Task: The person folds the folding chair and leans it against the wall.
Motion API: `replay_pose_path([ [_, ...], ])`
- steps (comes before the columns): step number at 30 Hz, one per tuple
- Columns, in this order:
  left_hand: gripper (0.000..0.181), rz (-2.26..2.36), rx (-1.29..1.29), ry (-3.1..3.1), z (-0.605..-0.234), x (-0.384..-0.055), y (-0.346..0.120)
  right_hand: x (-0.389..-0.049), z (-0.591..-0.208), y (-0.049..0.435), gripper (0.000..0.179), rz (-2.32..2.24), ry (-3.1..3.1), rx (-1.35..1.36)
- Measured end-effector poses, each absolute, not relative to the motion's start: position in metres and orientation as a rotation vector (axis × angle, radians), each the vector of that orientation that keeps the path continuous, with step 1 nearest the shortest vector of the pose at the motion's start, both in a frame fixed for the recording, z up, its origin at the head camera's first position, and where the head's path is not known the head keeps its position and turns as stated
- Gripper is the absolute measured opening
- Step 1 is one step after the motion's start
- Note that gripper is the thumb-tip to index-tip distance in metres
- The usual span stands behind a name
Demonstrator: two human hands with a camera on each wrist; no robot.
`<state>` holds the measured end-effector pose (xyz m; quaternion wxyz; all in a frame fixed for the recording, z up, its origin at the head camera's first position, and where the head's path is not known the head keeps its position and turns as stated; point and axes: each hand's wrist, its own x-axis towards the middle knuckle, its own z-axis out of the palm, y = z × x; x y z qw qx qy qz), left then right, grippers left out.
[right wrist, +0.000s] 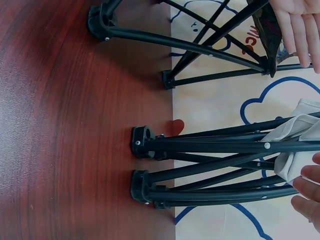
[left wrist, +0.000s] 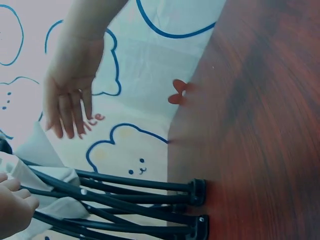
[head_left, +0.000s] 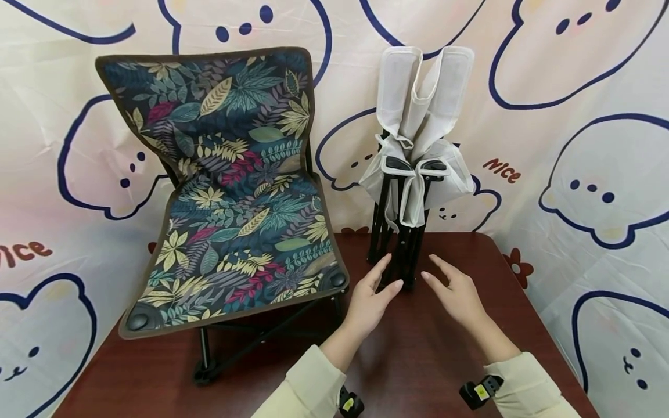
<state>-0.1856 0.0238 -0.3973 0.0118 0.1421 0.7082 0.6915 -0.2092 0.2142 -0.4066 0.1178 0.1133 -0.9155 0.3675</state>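
Observation:
A folded camping chair (head_left: pixel 418 174) with white fabric and black metal legs stands upright on the table. My left hand (head_left: pixel 366 302) is in front of its lower left side, fingers extended and thumb apart. To the right of the legs, my right hand (head_left: pixel 460 296) is held with its fingers spread, nothing in it. Both palms face inward, one on each side of the folded chair. In the right wrist view, the bundled black legs (right wrist: pixel 215 145) end in plastic feet on the tabletop, and the right fingers (right wrist: pixel 310 187) are near the white fabric.
An unfolded camping chair (head_left: pixel 251 232) with a dark leaf print stands to the left, its front corner near my left forearm. The reddish-brown table (head_left: pixel 407 360) has its right edge beside my right arm. A cartoon-printed cloth (head_left: pixel 522 133) hangs behind.

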Motion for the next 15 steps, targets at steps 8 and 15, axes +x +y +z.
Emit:
replay_pose_path([
  [8, 0.049, 2.136, 0.585, 2.263, -0.381, -0.168, 0.015, -0.203, -0.402, 0.211, 0.055, 1.074, -2.669, 0.36],
  [15, 0.051, 2.095, 0.715, 2.352, -0.37, -0.156, 0.007, -0.199, -0.4, 0.204, 0.052, 1.068, -2.627, 0.415],
])
